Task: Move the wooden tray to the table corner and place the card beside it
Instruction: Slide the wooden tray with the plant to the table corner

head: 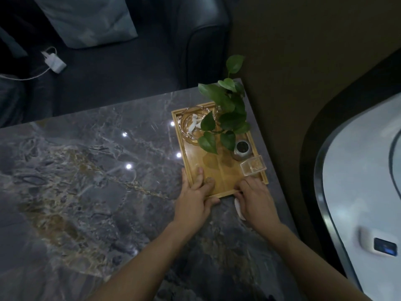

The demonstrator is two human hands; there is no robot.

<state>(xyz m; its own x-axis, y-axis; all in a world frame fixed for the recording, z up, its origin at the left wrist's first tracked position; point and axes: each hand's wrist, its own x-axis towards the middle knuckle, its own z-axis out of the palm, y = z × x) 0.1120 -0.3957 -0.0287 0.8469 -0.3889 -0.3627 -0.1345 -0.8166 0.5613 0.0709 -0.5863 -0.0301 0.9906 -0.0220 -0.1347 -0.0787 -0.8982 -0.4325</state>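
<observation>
The wooden tray (pixel 224 181) lies on the grey marble table (pixel 86 181) near its far right corner. It carries a glass ashtray (pixel 191 127), a leafy green plant (pixel 225 118), a small dark metal pot (pixel 242 149) and a clear box (pixel 252 166). My left hand (pixel 195 196) grips the tray's near left corner, thumb inside the rim. My right hand (pixel 256 200) holds the near edge further right. A white card (pixel 238 208) pokes out from under my right hand, mostly hidden.
A dark leather sofa (pixel 130 68) with a pale cushion (pixel 86 20) and a white charger (pixel 55 61) stands behind the table. The table's right edge runs close to the tray, with brown floor beyond. A white curved object (pixel 364 181) sits at the right.
</observation>
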